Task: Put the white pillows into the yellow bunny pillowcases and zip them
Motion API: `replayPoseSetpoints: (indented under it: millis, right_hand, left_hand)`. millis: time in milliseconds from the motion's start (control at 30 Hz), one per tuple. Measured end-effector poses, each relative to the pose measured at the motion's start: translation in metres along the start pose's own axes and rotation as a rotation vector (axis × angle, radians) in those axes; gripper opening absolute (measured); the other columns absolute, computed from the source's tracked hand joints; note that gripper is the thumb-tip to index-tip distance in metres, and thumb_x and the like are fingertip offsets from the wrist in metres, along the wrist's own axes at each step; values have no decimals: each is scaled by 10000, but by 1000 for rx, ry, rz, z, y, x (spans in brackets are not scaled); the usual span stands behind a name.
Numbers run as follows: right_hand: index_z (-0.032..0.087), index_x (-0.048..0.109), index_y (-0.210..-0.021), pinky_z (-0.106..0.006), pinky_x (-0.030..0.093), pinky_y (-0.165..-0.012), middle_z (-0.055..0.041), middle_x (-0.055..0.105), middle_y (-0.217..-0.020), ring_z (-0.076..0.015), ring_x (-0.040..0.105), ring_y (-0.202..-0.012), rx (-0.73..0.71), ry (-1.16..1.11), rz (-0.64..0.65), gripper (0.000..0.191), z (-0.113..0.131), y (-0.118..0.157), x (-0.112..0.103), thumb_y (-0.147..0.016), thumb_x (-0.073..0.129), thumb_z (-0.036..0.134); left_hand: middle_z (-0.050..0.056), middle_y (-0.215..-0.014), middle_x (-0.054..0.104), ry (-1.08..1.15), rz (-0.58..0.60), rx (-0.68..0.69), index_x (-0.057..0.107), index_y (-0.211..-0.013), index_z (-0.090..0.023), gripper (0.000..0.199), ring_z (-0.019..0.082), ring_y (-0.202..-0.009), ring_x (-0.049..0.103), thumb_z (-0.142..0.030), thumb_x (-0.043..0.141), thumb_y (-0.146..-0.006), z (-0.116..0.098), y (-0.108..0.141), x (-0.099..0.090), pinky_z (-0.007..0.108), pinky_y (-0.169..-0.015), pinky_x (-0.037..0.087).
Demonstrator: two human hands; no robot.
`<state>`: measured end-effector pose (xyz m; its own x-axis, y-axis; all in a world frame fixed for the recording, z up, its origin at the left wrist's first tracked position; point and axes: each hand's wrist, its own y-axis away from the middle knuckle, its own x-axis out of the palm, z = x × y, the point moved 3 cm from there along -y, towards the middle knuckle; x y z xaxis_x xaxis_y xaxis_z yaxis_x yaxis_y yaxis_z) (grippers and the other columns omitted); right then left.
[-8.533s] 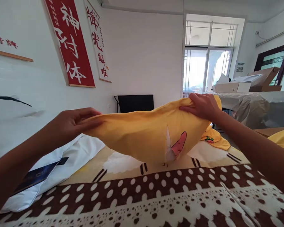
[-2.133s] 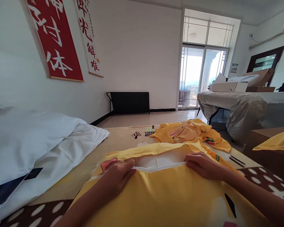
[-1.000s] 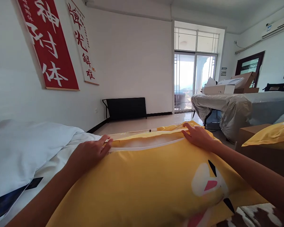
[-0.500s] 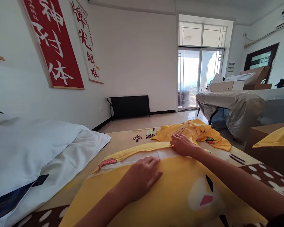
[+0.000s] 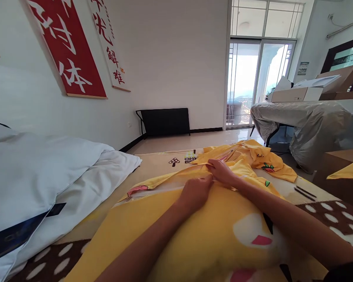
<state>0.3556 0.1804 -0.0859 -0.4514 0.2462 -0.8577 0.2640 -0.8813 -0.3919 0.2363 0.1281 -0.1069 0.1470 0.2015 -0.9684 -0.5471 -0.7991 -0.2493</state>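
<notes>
A plump yellow pillowcase [image 5: 206, 231] with a printed cartoon face lies in front of me, bulging as if filled. Along its far side runs an opening, and whitish material shows between its edges. My left hand [image 5: 195, 192] is closed on the near edge of this opening, fingers curled in and partly hidden. Just beyond it, my right hand [image 5: 220, 171] pinches the far yellow edge, lifting it slightly. Behind my right hand sits a crumpled heap of yellow clothing [image 5: 259, 156] with a carrot print.
White bedding [image 5: 76, 172] with a dark label is piled at the left. Beneath everything is a beige and brown patterned blanket [image 5: 153, 164]. A plastic-covered table [image 5: 312, 117] with boxes stands at the back right, and a cardboard box [image 5: 341, 160] is nearer.
My left hand has moved forward and right to the opening, its fingers closing on the edge. My right hand has closed and raised the far edge. The view has tilted down.
</notes>
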Motion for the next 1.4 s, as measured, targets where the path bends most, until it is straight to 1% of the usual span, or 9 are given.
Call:
replayPoseSetpoints:
  millis: [167,400,600,733,900,1033,1133,1233,1400]
  right_hand:
    - [192,466,-662,-225,251,-568,11,512,-645,-116,387,-605,-50,-60,-35,207,21,22,-37,-865,436,215]
    - [198,479,-719,-242,226,-569,-4,525,-666,-133,409,-609,-123,4,-10,168,31,39,-39,-865,396,204]
    - [206,573,-983,-220,339,-693,-12,615,-872,-145,520,-800,-180,123,154,218,-31,19,-31,-766,586,229]
    - [144,615,-994,-298,345,-836,-125,616,-1056,-226,523,-1017,-23,244,92,314,-88,27,-28,-713,507,54]
    - [152,656,-990,-271,380,-729,-119,675,-997,-219,603,-909,157,264,66,394,-124,40,-29,-705,412,29]
    - [179,659,-998,-257,375,-720,-83,707,-947,-211,623,-890,162,248,-9,391,-106,41,-44,-707,425,62]
    - [192,627,-1061,-266,373,-744,-71,707,-1000,-209,622,-920,179,245,-117,400,-81,49,-63,-740,408,100]
    - [194,614,-1048,-275,369,-763,-65,706,-990,-204,620,-922,204,254,-231,370,-65,62,-74,-782,367,126]
    - [184,651,-851,-283,353,-662,-97,710,-875,-220,633,-815,186,380,-73,265,-63,70,-58,-781,398,151]
  left_hand:
    - [95,-888,703,76,-41,-37,584,-1056,-203,340,249,-856,660,-326,289,-941,17,-23,10,358,-762,483]
    - [92,-1277,588,148,-167,-108,541,-1198,-216,364,227,-1241,487,-292,284,-953,30,-29,25,381,-1027,381]
    - [120,-1183,637,123,-143,-109,578,-1117,-192,341,262,-1133,566,-316,313,-943,11,-7,18,411,-965,423]
    - [117,-937,668,79,-152,-105,588,-954,-159,311,258,-925,614,-351,345,-922,6,16,1,389,-841,458]
    - [68,-874,641,41,-131,-131,572,-825,-202,228,209,-810,585,-261,362,-894,18,39,-23,313,-725,421]
    - [-28,-578,527,195,-278,-263,506,-782,-228,317,143,-532,476,-407,287,-926,28,43,-56,244,-553,345]
    - [-50,-547,491,279,-508,-280,486,-762,-227,330,116,-508,422,-457,301,-909,22,47,-91,220,-551,335]
    - [-44,-578,532,264,-604,-265,500,-789,-225,311,114,-535,445,-446,315,-904,12,53,-114,213,-565,346]
    - [-13,-617,573,63,-240,-193,441,-681,-223,311,153,-562,500,-402,311,-900,5,56,-93,255,-558,347]
